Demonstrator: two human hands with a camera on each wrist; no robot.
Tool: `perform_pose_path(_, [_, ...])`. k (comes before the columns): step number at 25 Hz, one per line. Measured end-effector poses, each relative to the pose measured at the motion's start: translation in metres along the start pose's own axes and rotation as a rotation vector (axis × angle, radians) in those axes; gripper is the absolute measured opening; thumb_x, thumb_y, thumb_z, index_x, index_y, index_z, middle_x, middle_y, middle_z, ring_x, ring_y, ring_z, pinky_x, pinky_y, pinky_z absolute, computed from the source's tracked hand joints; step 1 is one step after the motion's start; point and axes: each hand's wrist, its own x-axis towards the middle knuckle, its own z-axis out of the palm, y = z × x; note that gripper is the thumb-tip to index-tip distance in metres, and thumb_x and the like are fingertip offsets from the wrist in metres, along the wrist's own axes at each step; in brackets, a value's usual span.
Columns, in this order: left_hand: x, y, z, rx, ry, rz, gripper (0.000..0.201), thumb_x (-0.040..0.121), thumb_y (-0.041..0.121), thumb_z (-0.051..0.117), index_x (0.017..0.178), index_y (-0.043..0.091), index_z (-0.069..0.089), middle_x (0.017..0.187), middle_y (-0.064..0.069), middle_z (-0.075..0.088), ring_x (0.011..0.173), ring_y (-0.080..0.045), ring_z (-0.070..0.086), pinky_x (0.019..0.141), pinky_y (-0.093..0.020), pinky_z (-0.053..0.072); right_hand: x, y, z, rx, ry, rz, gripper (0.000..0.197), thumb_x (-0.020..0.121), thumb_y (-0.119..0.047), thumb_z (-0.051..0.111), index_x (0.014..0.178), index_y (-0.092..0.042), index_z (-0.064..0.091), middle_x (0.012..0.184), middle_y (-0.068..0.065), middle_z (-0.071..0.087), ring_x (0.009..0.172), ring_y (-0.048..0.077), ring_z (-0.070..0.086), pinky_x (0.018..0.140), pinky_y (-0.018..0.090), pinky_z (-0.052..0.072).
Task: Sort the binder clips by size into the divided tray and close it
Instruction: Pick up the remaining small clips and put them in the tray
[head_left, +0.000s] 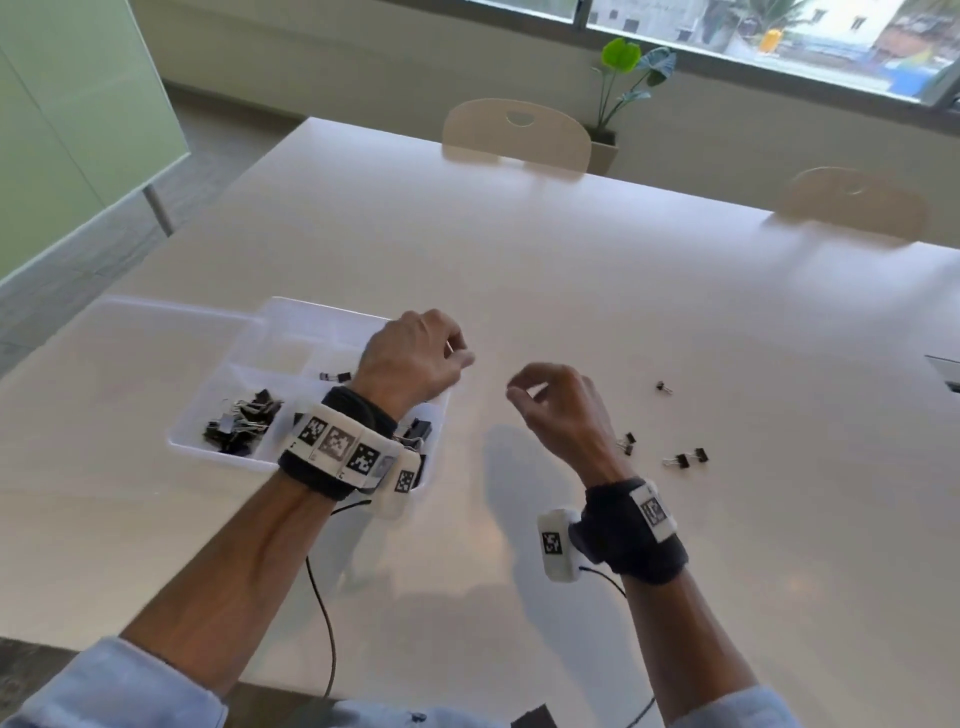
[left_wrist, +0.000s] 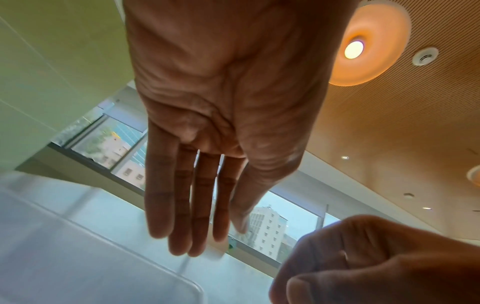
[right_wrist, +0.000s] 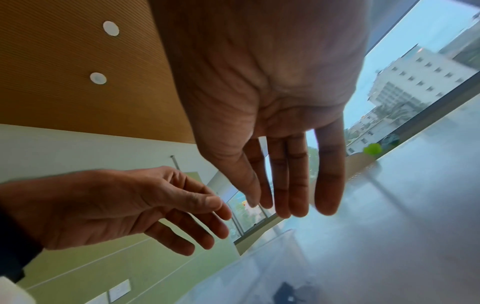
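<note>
The clear divided tray (head_left: 218, 448) sits at the table's left, its lid (head_left: 156, 322) folded open to the left. Its front left compartment holds a pile of black binder clips (head_left: 241, 421). One small clip (head_left: 335, 375) lies in a back compartment, and larger clips (head_left: 418, 430) show under my left wrist. My left hand (head_left: 457, 354) hovers over the tray's right edge, fingers relaxed and empty (left_wrist: 207, 236). My right hand (head_left: 519, 391) hovers just right of it, also empty (right_wrist: 280, 205). Several loose clips (head_left: 685, 458) lie on the table to the right, the farthest a small clip (head_left: 663, 387).
Two pale chairs (head_left: 517, 132) (head_left: 857, 200) stand at the table's far edge, with a potted plant (head_left: 623, 78) behind them. A thin cable (head_left: 324, 623) hangs from my left wrist over the near table edge. A grey inset (head_left: 945, 369) is at the right border.
</note>
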Motion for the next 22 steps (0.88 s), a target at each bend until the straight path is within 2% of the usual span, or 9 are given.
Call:
perform_pose_path(3, [-0.001, 0.042, 0.038, 0.012, -0.094, 0.108, 0.022, 0.093, 0.048, 0.069, 0.101, 0.029, 0.077, 0.094, 0.011, 0.078, 0.087, -0.014, 0.072, 0.079, -0.028, 0.052, -0.032, 0.059, -0.032, -0.066, 0.044, 0.125, 0.010, 0.096, -0.034, 0.069, 0.097, -0.034, 0.078, 0.107, -0.021, 0.077, 0.083, 0.000, 0.071, 0.076, 0.030, 0.057])
perform_pose_path(7, [-0.008, 0.097, 0.096, 0.040, -0.232, 0.304, 0.023, 0.093, 0.046, 0.064, 0.104, 0.028, 0.076, 0.097, 0.008, 0.078, 0.090, -0.018, 0.074, 0.081, -0.032, 0.057, -0.062, 0.131, -0.073, -0.129, 0.123, 0.273, 0.019, 0.096, -0.022, 0.066, 0.095, -0.034, 0.080, 0.114, -0.015, 0.077, 0.092, 0.013, 0.075, 0.086, 0.037, 0.059])
perform_pose_path(11, [-0.019, 0.143, 0.153, 0.055, -0.336, 0.457, 0.023, 0.095, 0.041, 0.063, 0.111, 0.028, 0.073, 0.105, 0.002, 0.076, 0.099, -0.024, 0.071, 0.085, -0.038, 0.057, -0.071, 0.176, -0.104, -0.168, 0.138, 0.382, 0.018, 0.095, -0.026, 0.064, 0.094, -0.038, 0.078, 0.113, -0.012, 0.079, 0.100, 0.020, 0.075, 0.090, 0.040, 0.058])
perform_pose_path(14, [-0.021, 0.174, 0.190, 0.085, -0.315, 0.538, 0.029, 0.098, 0.033, 0.062, 0.124, 0.021, 0.064, 0.115, -0.004, 0.073, 0.112, -0.027, 0.064, 0.087, -0.042, 0.055, -0.071, 0.196, -0.115, -0.205, 0.126, 0.395, 0.023, 0.096, -0.023, 0.060, 0.107, -0.037, 0.075, 0.120, -0.010, 0.076, 0.107, 0.024, 0.073, 0.091, 0.041, 0.056])
perform_pose_path(16, [-0.020, 0.188, 0.207, 0.104, -0.262, 0.558, 0.028, 0.099, 0.027, 0.061, 0.125, 0.016, 0.062, 0.115, -0.006, 0.069, 0.113, -0.028, 0.062, 0.083, -0.044, 0.057, -0.070, 0.203, -0.117, -0.220, 0.066, 0.367, 0.034, 0.099, -0.019, 0.055, 0.123, -0.037, 0.070, 0.130, -0.007, 0.068, 0.114, 0.025, 0.069, 0.093, 0.044, 0.055])
perform_pose_path(18, [-0.018, 0.190, 0.218, 0.097, -0.221, 0.537, 0.027, 0.100, 0.024, 0.058, 0.125, 0.014, 0.061, 0.113, -0.007, 0.066, 0.111, -0.028, 0.061, 0.080, -0.043, 0.056, -0.067, 0.204, -0.109, -0.240, -0.036, 0.332, 0.034, 0.104, -0.026, 0.055, 0.134, -0.037, 0.064, 0.135, -0.006, 0.060, 0.121, 0.021, 0.064, 0.094, 0.045, 0.055])
perform_pose_path(20, [-0.017, 0.196, 0.227, 0.099, -0.218, 0.531, 0.025, 0.101, 0.022, 0.055, 0.123, 0.012, 0.061, 0.110, -0.009, 0.063, 0.108, -0.029, 0.060, 0.079, -0.041, 0.053, -0.067, 0.210, -0.108, -0.272, -0.070, 0.309, 0.028, 0.106, -0.034, 0.056, 0.132, -0.036, 0.066, 0.132, -0.007, 0.058, 0.123, 0.018, 0.061, 0.093, 0.044, 0.056])
perform_pose_path(22, [-0.016, 0.199, 0.231, 0.104, -0.215, 0.526, 0.022, 0.101, 0.022, 0.055, 0.118, 0.011, 0.062, 0.109, -0.010, 0.061, 0.106, -0.030, 0.061, 0.077, -0.040, 0.052, -0.063, 0.214, -0.108, -0.304, -0.073, 0.303, 0.020, 0.103, -0.031, 0.060, 0.120, -0.034, 0.070, 0.123, -0.009, 0.058, 0.118, 0.018, 0.063, 0.089, 0.041, 0.056])
